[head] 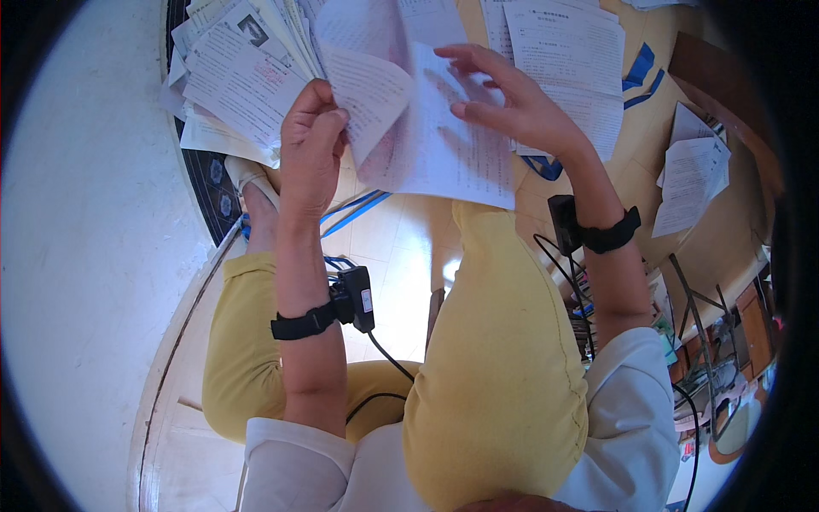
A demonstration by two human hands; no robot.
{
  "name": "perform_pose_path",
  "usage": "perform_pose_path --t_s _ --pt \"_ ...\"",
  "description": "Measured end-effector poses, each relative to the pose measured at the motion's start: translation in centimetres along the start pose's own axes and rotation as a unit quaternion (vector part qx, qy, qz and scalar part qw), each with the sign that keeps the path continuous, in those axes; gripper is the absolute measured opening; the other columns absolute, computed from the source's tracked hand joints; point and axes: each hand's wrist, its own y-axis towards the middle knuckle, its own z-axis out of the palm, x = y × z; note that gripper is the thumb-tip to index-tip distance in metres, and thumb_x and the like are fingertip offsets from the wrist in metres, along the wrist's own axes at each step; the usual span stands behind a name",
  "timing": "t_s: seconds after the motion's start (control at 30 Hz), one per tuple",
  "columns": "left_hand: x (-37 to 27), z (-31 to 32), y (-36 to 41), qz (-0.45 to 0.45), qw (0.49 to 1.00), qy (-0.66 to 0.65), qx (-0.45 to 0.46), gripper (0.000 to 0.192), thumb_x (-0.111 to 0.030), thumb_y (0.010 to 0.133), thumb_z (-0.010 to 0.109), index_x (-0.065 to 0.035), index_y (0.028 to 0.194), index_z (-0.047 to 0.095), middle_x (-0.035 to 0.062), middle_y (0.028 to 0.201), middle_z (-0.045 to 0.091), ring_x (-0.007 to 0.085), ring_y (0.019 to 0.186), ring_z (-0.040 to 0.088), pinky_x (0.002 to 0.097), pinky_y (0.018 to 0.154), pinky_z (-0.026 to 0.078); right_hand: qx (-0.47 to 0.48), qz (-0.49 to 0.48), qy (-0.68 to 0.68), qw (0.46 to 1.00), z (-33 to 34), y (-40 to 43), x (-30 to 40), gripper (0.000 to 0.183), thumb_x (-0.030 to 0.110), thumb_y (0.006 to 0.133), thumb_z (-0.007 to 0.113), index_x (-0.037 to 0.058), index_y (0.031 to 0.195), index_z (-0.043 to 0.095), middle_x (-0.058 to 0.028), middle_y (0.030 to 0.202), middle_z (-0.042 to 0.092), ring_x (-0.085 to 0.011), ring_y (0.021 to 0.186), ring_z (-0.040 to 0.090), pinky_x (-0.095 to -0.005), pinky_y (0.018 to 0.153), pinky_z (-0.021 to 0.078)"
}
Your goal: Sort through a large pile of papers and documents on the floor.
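Note:
My left hand (315,150) grips the left edge of a printed paper sheet (368,96) between thumb and fingers, and the sheet curls over in the middle. Beneath and to its right lies another printed page (470,157), apparently part of the same papers. Over that page is my right hand (505,102), its fingers spread and holding nothing that I can see. Left of my left hand a fanned pile of printed papers (240,83) shows red handwriting and a small picture. More printed sheets (569,77) lie beyond my right hand.
Blue straps (355,214) lie on the light floor, with another blue strap (640,67) at right. Loose papers (691,182) rest near a brown wooden piece (723,96). Black cables run from the wrist-worn devices. A white wall (83,224) stands at left; a metal frame (700,333) is at lower right.

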Motion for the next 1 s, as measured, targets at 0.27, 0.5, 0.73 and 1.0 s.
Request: perform_pose_path --t_s 0.27,0.5,0.73,1.0 --pt "0.2 1.2 0.9 -0.021 0.977 -0.199 -0.071 0.024 -0.01 0.085 0.038 -0.0041 0.105 0.049 0.0075 0.109 0.057 0.0166 0.098 0.056 0.0332 0.089 0.045 -0.033 -0.146 -0.108 0.983 4.0 0.1 5.2 0.079 0.032 0.068 0.072 0.0059 0.132 0.035 -0.0235 0.118 0.049 -0.0391 0.109 0.048 -0.0408 0.091 0.0405" --pt "1.0 0.7 0.4 -0.013 0.973 -0.232 -0.02 0.031 -0.023 0.088 0.048 -0.0066 0.115 0.048 0.0102 0.12 0.051 0.0203 0.115 0.045 0.0391 0.098 0.036 -0.048 0.012 -0.066 0.997 2.9 -0.4 5.3 0.043 0.017 0.088 0.052 0.0039 0.127 0.042 -0.0164 0.105 0.059 -0.0326 0.099 0.056 -0.0376 0.081 0.0444" --pt "1.8 0.5 0.7 -0.166 0.985 -0.026 -0.035 0.047 -0.015 0.082 0.062 -0.0029 0.123 0.043 0.0168 0.119 0.049 0.0239 0.113 0.046 0.0358 0.097 0.039 -0.058 0.091 0.25 0.962 0.1 -2.3 2.1 0.037 0.028 0.092 0.05 0.0016 0.117 0.052 -0.0072 0.101 0.06 -0.0153 0.09 0.055 -0.0271 0.08 0.0431" --pt "2.9 0.8 1.2 0.081 0.973 0.213 -0.025 0.041 0.003 0.078 0.06 0.0017 0.115 0.042 0.0117 0.1 0.059 0.0161 0.091 0.058 0.0265 0.08 0.046 -0.051 0.183 0.169 0.967 -1.7 -2.0 -0.5 0.035 0.025 0.086 0.06 0.0033 0.113 0.056 -0.0042 0.102 0.061 -0.0099 0.089 0.055 -0.0253 0.076 0.0441"
